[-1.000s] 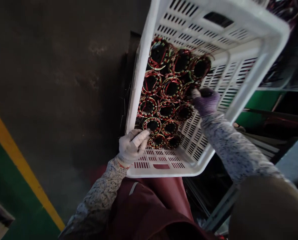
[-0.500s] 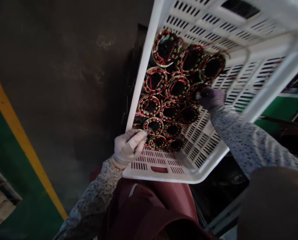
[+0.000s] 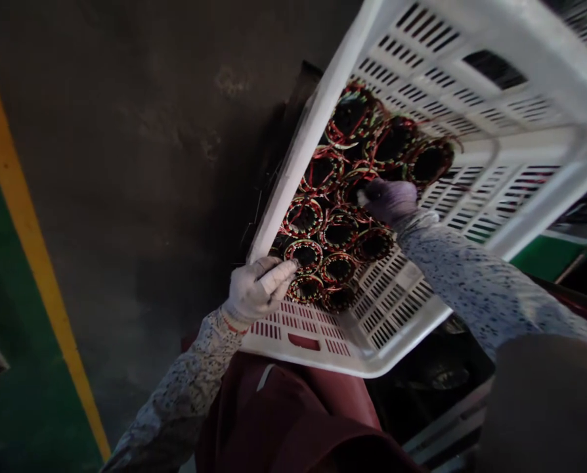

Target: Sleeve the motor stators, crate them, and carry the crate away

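My left hand (image 3: 259,289), in a pale glove, is closed over the near left corner of a white slotted plastic crate (image 3: 296,177), its fingers curled around the rim. Inside the crate stand several ring-shaped wire-wound stators (image 3: 303,217) with red and yellow-green wires, packed in rows with their round openings upward. My right hand (image 3: 389,200), in a purplish glove, reaches in from the right over a stator (image 3: 353,187) in the middle of the rows. Its fingertips are dark and blurred at that stator, so its grip is unclear.
The crate's near end rests against a dark red apron (image 3: 293,407). Grey floor (image 3: 165,197) lies to the left, with a yellow line (image 3: 32,243) and green floor (image 3: 12,315) beyond it. Dark objects (image 3: 431,368) sit below the crate on the right.
My right hand has moved left, from a stator by the right wall to one in the middle. My left hand stays on the rim. The view has shifted slightly.
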Tool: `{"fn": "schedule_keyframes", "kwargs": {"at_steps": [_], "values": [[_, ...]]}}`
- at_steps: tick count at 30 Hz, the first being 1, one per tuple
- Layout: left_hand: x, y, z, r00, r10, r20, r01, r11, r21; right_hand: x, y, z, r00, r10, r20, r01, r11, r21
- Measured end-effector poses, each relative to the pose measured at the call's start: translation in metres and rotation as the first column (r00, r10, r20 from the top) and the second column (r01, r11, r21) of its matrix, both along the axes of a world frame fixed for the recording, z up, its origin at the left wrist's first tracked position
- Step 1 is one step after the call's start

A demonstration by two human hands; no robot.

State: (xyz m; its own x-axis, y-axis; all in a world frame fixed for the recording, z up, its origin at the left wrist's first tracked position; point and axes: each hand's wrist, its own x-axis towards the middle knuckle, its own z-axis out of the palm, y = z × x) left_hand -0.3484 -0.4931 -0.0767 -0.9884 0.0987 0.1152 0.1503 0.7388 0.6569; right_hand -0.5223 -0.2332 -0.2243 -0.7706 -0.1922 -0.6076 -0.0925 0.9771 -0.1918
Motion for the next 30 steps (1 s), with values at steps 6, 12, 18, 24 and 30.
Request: {"fn": "schedule_keyframes", "kwargs": {"at_steps": [6, 12, 18, 24, 30], "values": [[0.003, 0.0, -0.002, 1.0, 0.017, 0.004, -0.017, 0.997, 0.077, -0.012, -0.019, 0.023, 0.995, -0.075, -0.061, 0.071, 0.995, -0.067], [0.004, 0.001, -0.004, 0.999, 0.027, 0.017, -0.028, 0.995, 0.096, -0.022, -0.063, 0.016, 0.992, -0.114, -0.06, 0.095, 0.962, -0.256], [0.006, 0.0, -0.004, 1.0, 0.021, 0.012, -0.022, 0.994, 0.109, -0.022, -0.103, 0.005, 0.987, 0.158, 0.009, -0.157, 0.985, -0.072], [0.006, -0.003, -0.004, 1.0, 0.012, -0.007, -0.011, 0.995, 0.101, -0.026, -0.071, 0.042, 0.994, -0.076, -0.077, 0.065, 0.988, -0.138], [0.003, -0.002, -0.003, 1.0, 0.002, -0.027, 0.0, 0.998, 0.067, -0.071, 0.057, 0.043, 0.686, -0.655, -0.317, 0.634, 0.752, -0.183]]}}
